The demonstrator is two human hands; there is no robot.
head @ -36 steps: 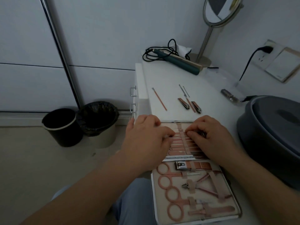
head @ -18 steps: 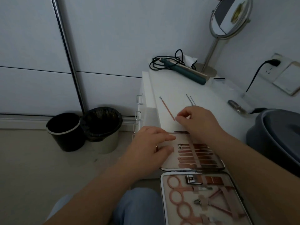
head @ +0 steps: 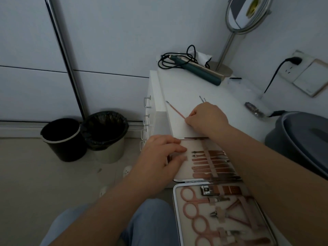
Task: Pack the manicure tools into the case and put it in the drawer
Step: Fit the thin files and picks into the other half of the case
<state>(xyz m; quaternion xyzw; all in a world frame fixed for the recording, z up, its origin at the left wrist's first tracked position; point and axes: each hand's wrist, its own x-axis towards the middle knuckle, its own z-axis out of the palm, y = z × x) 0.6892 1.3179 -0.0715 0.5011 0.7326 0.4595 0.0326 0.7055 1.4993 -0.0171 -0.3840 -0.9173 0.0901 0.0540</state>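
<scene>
While the open manicure case (head: 213,192) lies on the near edge of the white worktop (head: 204,89), your left hand (head: 159,157) rests flat with spread fingers on its upper half. Beyond it, your right hand (head: 207,118) pinches the thin rose-gold tool (head: 174,110) lying on the worktop.

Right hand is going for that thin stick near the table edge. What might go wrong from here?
The thin pink stick lies close to the cabinet top's left edge; a fumbled pinch by the right hand might flick it to the floor. The open case overhangs the front edge, steadied only by the left hand, so it may tip.
</scene>
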